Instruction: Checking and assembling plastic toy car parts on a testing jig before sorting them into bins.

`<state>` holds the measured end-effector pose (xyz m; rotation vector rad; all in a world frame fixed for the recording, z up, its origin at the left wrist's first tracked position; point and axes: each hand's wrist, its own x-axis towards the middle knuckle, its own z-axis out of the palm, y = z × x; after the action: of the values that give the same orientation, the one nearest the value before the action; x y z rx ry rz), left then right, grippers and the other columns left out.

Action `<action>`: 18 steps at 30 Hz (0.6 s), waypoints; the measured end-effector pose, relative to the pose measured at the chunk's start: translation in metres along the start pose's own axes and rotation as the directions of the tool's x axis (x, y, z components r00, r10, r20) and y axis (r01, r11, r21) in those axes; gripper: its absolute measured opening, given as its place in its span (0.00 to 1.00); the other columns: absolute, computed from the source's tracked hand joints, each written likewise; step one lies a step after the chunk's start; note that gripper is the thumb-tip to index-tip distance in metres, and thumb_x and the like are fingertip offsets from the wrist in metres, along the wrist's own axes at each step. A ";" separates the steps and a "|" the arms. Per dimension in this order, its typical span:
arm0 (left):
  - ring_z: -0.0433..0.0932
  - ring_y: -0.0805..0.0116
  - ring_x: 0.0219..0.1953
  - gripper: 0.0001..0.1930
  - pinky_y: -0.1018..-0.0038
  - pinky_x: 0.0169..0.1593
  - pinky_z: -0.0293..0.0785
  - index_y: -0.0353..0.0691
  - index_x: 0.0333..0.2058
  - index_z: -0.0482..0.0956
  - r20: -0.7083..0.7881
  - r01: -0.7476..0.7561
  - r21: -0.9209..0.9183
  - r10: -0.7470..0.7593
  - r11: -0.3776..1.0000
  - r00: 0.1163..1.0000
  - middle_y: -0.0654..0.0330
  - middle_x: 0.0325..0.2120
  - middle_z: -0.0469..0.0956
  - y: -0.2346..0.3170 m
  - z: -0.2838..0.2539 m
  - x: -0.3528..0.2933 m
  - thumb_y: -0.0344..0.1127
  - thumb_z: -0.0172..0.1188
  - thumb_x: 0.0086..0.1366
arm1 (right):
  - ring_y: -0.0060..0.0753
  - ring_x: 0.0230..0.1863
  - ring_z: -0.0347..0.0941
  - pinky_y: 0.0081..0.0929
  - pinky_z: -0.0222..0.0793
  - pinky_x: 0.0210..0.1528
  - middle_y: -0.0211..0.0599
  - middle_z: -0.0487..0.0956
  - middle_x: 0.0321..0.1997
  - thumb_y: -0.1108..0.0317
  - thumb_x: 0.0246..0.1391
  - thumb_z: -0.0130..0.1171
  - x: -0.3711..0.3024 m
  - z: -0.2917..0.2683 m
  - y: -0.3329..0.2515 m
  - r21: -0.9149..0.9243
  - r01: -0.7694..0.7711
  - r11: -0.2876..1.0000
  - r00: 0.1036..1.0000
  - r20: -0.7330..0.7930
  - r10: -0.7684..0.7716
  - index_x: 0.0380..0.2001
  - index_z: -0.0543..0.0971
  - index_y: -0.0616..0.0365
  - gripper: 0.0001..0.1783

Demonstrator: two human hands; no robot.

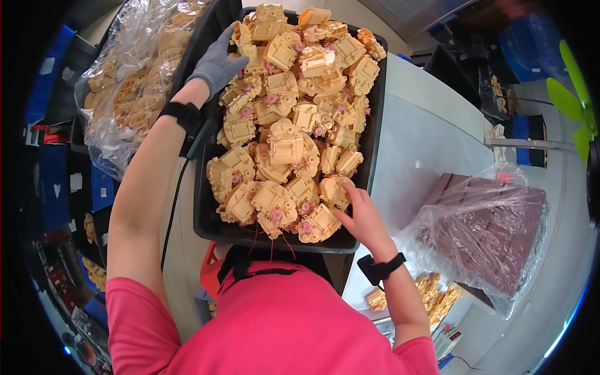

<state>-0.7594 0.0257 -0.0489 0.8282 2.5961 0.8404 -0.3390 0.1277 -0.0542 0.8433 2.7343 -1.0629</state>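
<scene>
A black plastic bin (376, 150) stands in front of me, heaped with cream-coloured moulded plastic housings (287, 140). Small pink round pieces and thin red wires show on several of them. My left hand (215, 65), in a grey glove, lies at the bin's far left edge against the housings, thumb spread from the fingers. At the near right corner, my bare right hand (365, 219) touches a housing (334, 190) with its fingertips, thumb apart from the fingers. Part of its fingers is hidden by the pile.
To the left is another dark bin with similar parts under clear plastic film (128, 81). A brown stack wrapped in clear film (481, 219) sits on the grey table (412, 144) at right. Loose cream parts (431, 294) lie beyond my right forearm. A green fan (572, 94) stands far right.
</scene>
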 end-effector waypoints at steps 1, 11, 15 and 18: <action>0.68 0.54 0.60 0.41 0.68 0.63 0.62 0.45 0.67 0.53 -0.046 -0.075 0.039 0.077 0.996 0.996 0.47 0.59 0.67 0.003 -0.009 -0.013 0.45 0.63 0.59 | 0.55 0.48 0.71 0.40 0.70 0.49 0.52 0.72 0.49 0.65 0.48 0.65 0.000 0.004 -0.003 -0.038 0.011 0.999 1.000 0.006 -0.011 0.53 0.70 0.60 0.28; 0.64 0.46 0.60 0.36 0.56 0.61 0.62 0.46 0.59 0.67 0.464 -0.352 0.090 0.274 0.932 0.843 0.49 0.54 0.70 0.021 0.017 -0.221 0.49 0.66 0.52 | 0.54 0.50 0.72 0.39 0.69 0.51 0.52 0.74 0.48 0.54 0.47 0.68 -0.027 0.018 -0.021 -0.017 -0.136 0.991 0.975 0.177 0.137 0.50 0.69 0.62 0.33; 0.65 0.44 0.59 0.38 0.49 0.66 0.50 0.49 0.59 0.66 0.464 -0.368 0.052 0.304 0.928 0.832 0.49 0.53 0.70 0.020 0.050 -0.233 0.51 0.67 0.50 | 0.56 0.53 0.69 0.38 0.68 0.54 0.55 0.70 0.51 0.61 0.46 0.68 -0.031 0.025 -0.027 0.098 -0.106 0.990 0.985 0.148 0.091 0.53 0.67 0.64 0.33; 0.65 0.44 0.57 0.36 0.47 0.68 0.44 0.50 0.57 0.68 0.643 -0.228 0.014 0.166 0.973 0.747 0.48 0.50 0.71 0.029 0.047 -0.224 0.50 0.67 0.49 | 0.46 0.53 0.71 0.34 0.67 0.55 0.51 0.72 0.51 0.64 0.47 0.67 -0.027 0.010 -0.022 0.072 -0.121 0.990 0.976 0.190 0.105 0.53 0.67 0.65 0.32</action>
<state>-0.5494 -0.0697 -0.0475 1.1886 1.9637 0.3763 -0.3293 0.0954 -0.0414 0.8529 2.4739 -1.1758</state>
